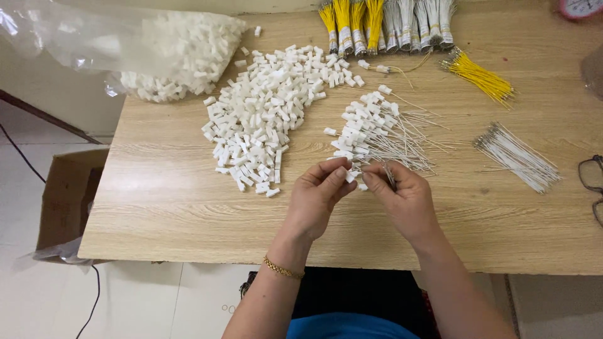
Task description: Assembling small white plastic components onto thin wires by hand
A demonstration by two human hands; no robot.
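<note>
My left hand (317,194) pinches a small white plastic connector (353,176) between thumb and fingers. My right hand (405,198) meets it from the right and holds a thin white wire (390,176) at the connector. Both hands hover over the front middle of the wooden table (163,207). Just behind them lies a pile of white connectors with white wires fitted (370,129). To the left spreads a large heap of loose white connectors (264,113).
A clear plastic bag of white connectors (169,53) sits at the back left. Bundles of yellow and white wires (383,25) lie along the back edge, loose yellow wires (480,78) and white wires (518,157) at the right. Eyeglasses (592,182) rest at the right edge. A cardboard box (66,198) stands on the floor.
</note>
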